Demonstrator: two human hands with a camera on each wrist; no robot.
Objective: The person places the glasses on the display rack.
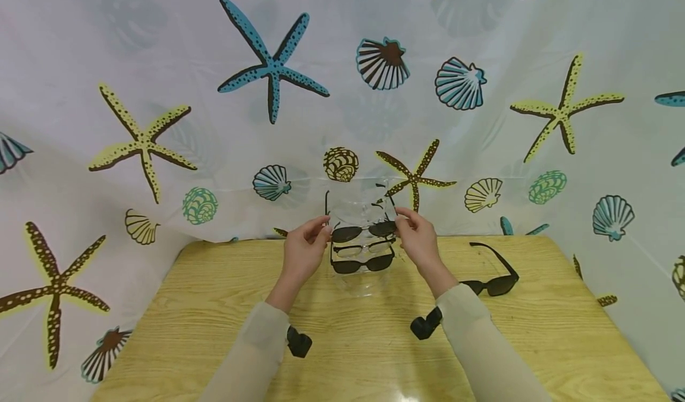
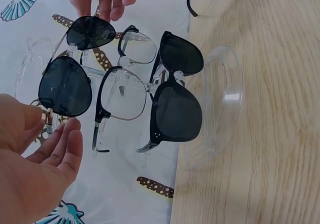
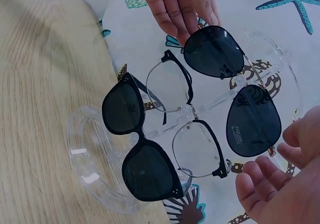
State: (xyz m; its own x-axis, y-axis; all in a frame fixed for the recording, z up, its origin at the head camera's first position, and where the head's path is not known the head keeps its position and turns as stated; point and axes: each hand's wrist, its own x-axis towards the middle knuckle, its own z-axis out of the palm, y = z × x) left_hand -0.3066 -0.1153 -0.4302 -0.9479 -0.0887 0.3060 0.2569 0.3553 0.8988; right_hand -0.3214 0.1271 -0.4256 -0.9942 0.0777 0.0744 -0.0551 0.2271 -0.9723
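A clear display stand (image 2: 237, 96) bears eyewear in tiers. At its upper tier are thin-framed aviator sunglasses (image 3: 254, 121) with dark lenses. My left hand (image 1: 305, 248) pinches one side of them by the hinge, thumb and fingers at the metal temple. The other side is between the thumb and fingers of my right hand (image 1: 420, 239). Just below sit half-rimmed eyeglasses (image 2: 101, 101) with black brows and clear lenses. Lowest on the stand are black-framed sunglasses (image 2: 178, 113), their dark lenses facing me. Their temples point back toward the curtain.
Another pair of black sunglasses (image 1: 500, 286) lies on the wooden table (image 1: 214, 307) at the right, one temple spread out and part hidden by my right sleeve. A white curtain (image 1: 321, 140) with starfish and shells hangs close behind the stand.
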